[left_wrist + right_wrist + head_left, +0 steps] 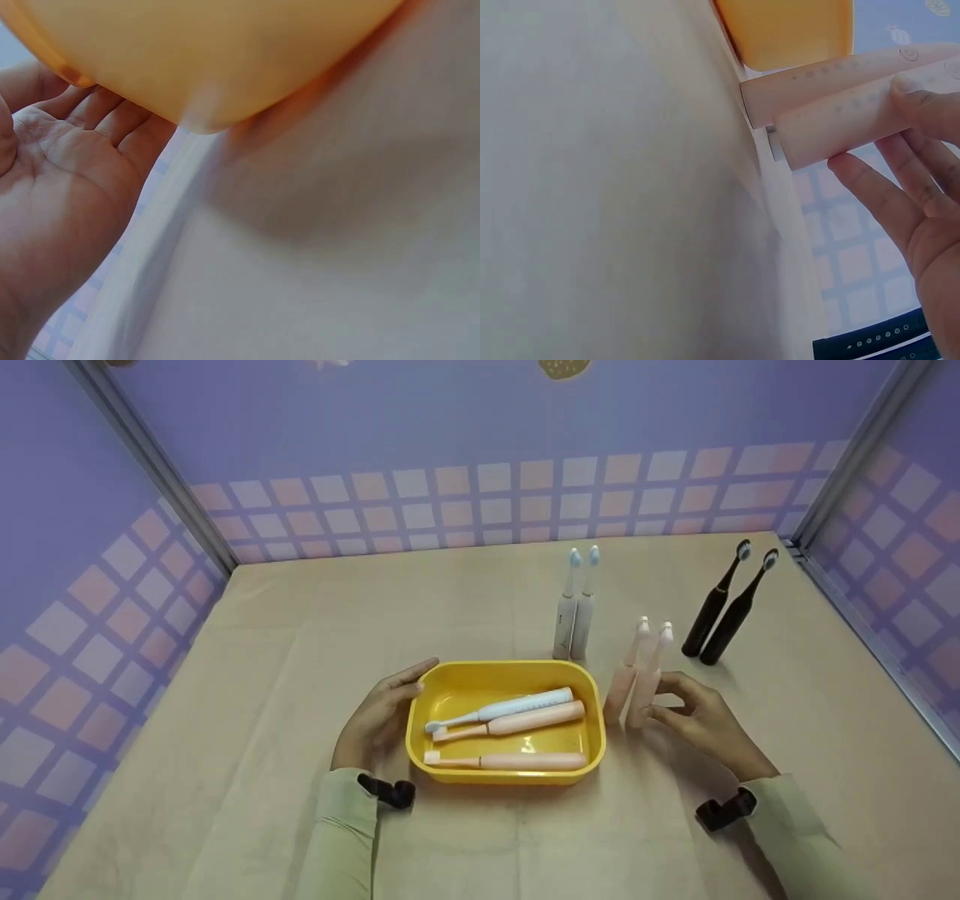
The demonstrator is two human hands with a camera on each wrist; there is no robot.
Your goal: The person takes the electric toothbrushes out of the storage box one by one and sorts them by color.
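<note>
My right hand [703,721] pinches the lower handle of a pink electric toothbrush [646,690], thumb on one side and fingers on the other. It stands upright, slightly tilted, right beside a second pink toothbrush [621,690]. Just left of the pair is a yellow plastic bin [506,777]. Against the bin's left side rests my left hand [375,712], its fingers extended along the outer wall and its thumb at the rim. Inside the bin lie a white toothbrush [525,704] and two pink ones, one in the middle [536,718] and one near the front wall [532,761].
Behind the bin, two white toothbrushes [565,622] stand side by side. Two black toothbrushes [727,626] stand leaning at the right. A cream cloth [255,690] covers the table, with purple checkered panels [480,435] behind it and at both sides.
</note>
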